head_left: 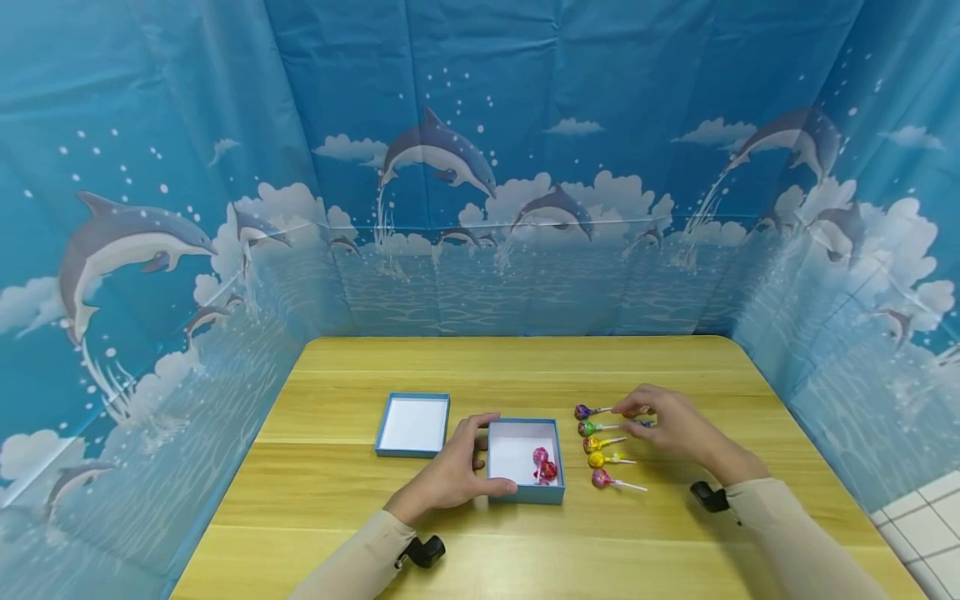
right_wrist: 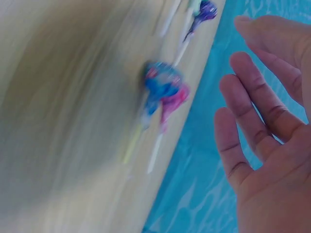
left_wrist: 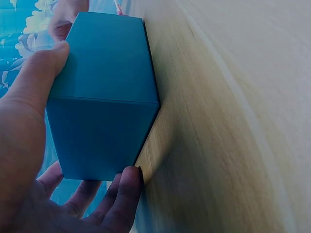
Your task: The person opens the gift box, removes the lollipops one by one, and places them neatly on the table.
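At the left of the frame, a blue curtain (head_left: 135, 333) printed with dolphins and clouds runs down beside the wooden tabletop (head_left: 337, 367). Left of centre lies a shallow blue lid (head_left: 413, 425), white inside facing up.

Next to it, the left hand (head_left: 450, 471) grips the blue box (head_left: 536, 494) at lower centre: the thumb lies along the near wall, the fingers reach round the left and far sides, and the forearm enters from the bottom edge. The box walls look plain blue in the left wrist view. Inside, toward the right of the box, a pink lollipop (head_left: 541, 455) and a red lollipop (head_left: 549, 471) lie touching.

Right of the box runs a column of lollipops, heads to the left: purple (head_left: 582, 412) at the top, then green (head_left: 585, 428), red-and-yellow (head_left: 591, 444), yellow (head_left: 596, 459) and pink-headed (head_left: 601, 477) at the bottom. Their wrappers carry printed patterns (any lettering is too small and blurred to read).

The right hand (head_left: 675, 429) hovers over the stick ends at the column's upper right, fingers loosely bent, thumb apart, grasping nothing in the right wrist view; whether a fingertip touches a stick I cannot tell. A blue wrapper (head_left: 648, 423) shows beneath it. Its forearm slants in from the lower right.
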Available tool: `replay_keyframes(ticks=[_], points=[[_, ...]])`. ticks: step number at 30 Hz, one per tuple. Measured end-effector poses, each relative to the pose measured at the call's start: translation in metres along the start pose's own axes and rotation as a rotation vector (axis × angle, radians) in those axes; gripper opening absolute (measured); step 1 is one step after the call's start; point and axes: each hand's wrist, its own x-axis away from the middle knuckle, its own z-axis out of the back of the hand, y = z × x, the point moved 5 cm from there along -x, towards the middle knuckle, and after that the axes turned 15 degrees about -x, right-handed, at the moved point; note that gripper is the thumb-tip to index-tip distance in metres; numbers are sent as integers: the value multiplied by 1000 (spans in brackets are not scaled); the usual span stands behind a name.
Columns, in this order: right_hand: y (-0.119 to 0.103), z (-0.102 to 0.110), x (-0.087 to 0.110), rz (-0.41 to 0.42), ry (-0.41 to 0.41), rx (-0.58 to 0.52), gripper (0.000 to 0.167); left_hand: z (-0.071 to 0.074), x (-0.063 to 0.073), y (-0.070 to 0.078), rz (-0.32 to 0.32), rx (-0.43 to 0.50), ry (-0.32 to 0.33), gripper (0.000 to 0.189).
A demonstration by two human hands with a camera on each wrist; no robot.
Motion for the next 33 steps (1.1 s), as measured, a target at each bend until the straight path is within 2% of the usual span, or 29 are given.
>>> replay_keyframes(ticks=[13,19,27,31,33], points=[[-53,-18,-24,81,-136,4,28,-1,-1,-1,-5,2,1,113],[-77,-30,-35,120,-243,-14,26,-1,-1,-1,-7,1,-1,114],[-104,-52,-52,216,-361,40,25,-1,-1,-2,-5,10,-10,113],[-115,-63,-61,217,-440,36,26,-1,-1,-1,-12,11,-13,112],[-119,-69,-65,192,-493,36,27,-1,-1,0,-15,6,-11,112]])
